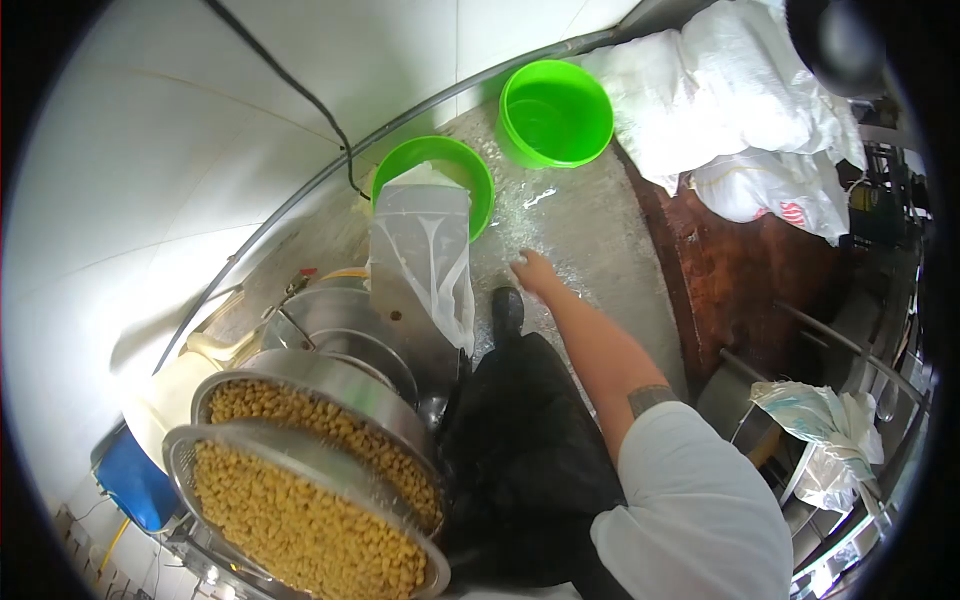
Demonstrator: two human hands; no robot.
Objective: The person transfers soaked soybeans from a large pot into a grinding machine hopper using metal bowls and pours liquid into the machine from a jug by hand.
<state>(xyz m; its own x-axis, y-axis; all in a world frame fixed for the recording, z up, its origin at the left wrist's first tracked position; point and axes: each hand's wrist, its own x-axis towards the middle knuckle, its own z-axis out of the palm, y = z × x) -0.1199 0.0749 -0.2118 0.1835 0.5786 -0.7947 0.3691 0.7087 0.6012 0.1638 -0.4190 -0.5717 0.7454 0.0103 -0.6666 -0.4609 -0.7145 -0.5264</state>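
My right hand point(535, 273) is stretched out low over the wet floor, below the two green tubs, its fingers partly curled and too small to make out clearly. My left hand does not show. A bright green tub point(556, 114) stands near the wall. Left of it is a second green tub point(483, 190), partly covered by a translucent plastic bag point(420, 250). At the lower left, two metal bowls hold tan, nut-like pieces point(300, 520); the front bowl point(290, 450) overlaps the back bowl point(300, 368).
White sacks point(720, 90) lie at the upper right beside a reddish-brown surface point(735, 270). A hose point(400, 118) runs along the wall. Crumpled plastic point(825, 430) hangs on a metal rack at the right. A blue container point(135, 480) is at the far left.
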